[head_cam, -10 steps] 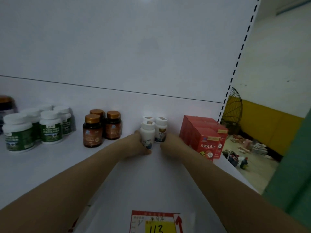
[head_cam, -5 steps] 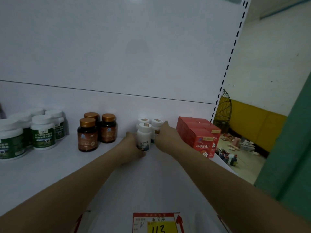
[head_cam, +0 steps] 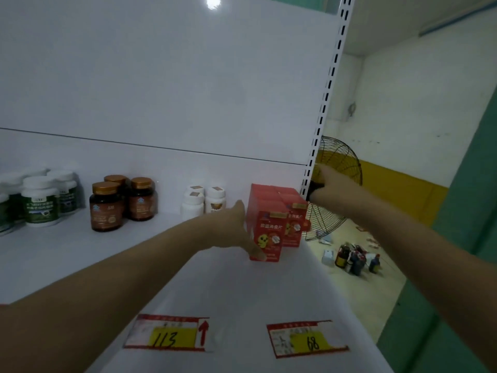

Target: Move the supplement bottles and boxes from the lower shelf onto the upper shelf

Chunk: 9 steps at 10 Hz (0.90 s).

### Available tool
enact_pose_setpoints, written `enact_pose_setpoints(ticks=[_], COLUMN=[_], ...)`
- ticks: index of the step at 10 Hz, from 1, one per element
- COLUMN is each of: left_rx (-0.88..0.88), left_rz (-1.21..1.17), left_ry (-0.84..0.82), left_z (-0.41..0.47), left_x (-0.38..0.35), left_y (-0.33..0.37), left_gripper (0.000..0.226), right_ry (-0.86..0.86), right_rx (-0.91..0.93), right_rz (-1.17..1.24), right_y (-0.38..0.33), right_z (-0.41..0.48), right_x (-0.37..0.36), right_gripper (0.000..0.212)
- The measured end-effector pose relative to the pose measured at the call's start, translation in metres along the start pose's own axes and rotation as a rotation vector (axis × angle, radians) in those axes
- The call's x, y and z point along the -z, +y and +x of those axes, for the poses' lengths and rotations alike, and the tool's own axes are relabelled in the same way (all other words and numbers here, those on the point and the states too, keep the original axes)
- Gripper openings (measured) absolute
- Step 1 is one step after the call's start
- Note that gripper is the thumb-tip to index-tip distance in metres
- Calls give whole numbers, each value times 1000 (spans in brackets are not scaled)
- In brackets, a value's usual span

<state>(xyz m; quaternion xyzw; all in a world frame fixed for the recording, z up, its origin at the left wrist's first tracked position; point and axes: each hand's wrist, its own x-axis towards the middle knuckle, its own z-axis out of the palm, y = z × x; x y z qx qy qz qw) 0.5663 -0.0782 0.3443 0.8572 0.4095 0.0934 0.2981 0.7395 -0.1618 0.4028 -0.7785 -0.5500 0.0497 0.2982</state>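
A white shelf (head_cam: 80, 251) carries four groups. Green-labelled white tubs (head_cam: 40, 201) stand at the far left, brown bottles with gold caps (head_cam: 106, 207) beside them, and small white bottles (head_cam: 192, 205) in the middle. Red boxes (head_cam: 269, 230) stand at the shelf's right end. My left hand (head_cam: 236, 227) lies flat against the left face of the front red box, fingers straight, thumb near its bottom corner. My right hand (head_cam: 326, 181) is past the shelf's right upright, beside the boxes, fingers extended; I cannot tell whether it touches them.
A perforated white upright (head_cam: 326, 103) bounds the shelf on the right. Behind it stands a black wire fan (head_cam: 336, 168). Several dark bottles (head_cam: 355, 258) and litter lie on the floor below. Price tags (head_cam: 172, 333) marked 113 and 68 sit on the shelf's front edge.
Both hands left the small white bottles and moved right. The left hand now rests on the red boxes' left side; the right hand has gone out past the upright.
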Motion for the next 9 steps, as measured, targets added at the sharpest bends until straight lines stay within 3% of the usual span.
enact_pose_setpoints(ticks=[1, 2, 3, 5, 7, 9], left_rx=[81, 119, 88, 59, 48, 168], left_rz=[-30, -41, -66, -153, -199, -200], left_ry=[-13, -18, -53, -83, -104, -18], left_z=[19, 36, 45, 51, 48, 41], left_x=[-18, -28, -31, -31, -30, -35], left_y=[2, -4, -5, -8, -6, -3], left_gripper=[100, 93, 74, 67, 57, 79], right_ry=[-216, -292, -242, -138, -127, -113], right_rx=[-92, -21, 56, 41, 56, -46], right_rz=[22, 64, 10, 38, 41, 71], right_y=[46, 66, 70, 80, 83, 76], right_z=[-1, 5, 12, 24, 29, 14], right_x=[-23, -48, -64, -76, -79, -78], right_gripper=[79, 70, 44, 30, 29, 55])
